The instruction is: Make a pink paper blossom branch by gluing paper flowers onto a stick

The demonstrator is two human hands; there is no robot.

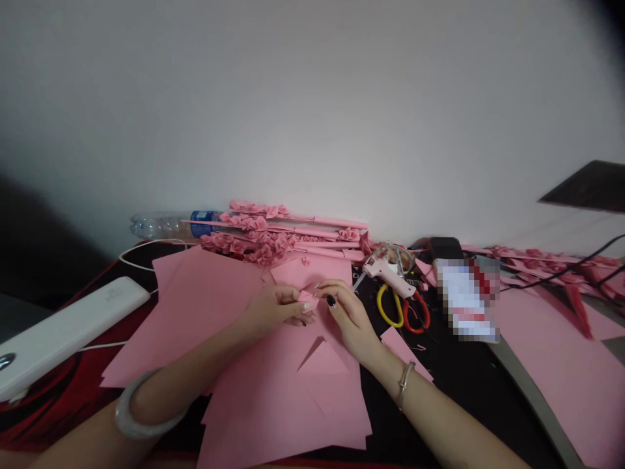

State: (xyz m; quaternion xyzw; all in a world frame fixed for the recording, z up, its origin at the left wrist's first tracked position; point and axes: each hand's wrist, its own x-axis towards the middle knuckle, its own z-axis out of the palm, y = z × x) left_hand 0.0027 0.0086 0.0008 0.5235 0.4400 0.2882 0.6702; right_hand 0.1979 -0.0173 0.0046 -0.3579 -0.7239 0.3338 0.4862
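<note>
Between the thumb and fingers of my left hand is a small piece of folded pink paper, with the thumb pressed on its top. My right hand is at the same piece from the right, fingers curled against its edge; the exact contact of its fingertips is too small to make out. Both hands are above a stack of pink paper sheets. A folded pink paper piece lies on the stack just below my hands, and a tiny pink paper flower sits beyond them.
Pink paper flowers on stems lie along the wall beside a plastic bottle. To the right are a glue gun, yellow-and-red-handled pliers and a phone. A white elongated device stands at left, near more pink sheets.
</note>
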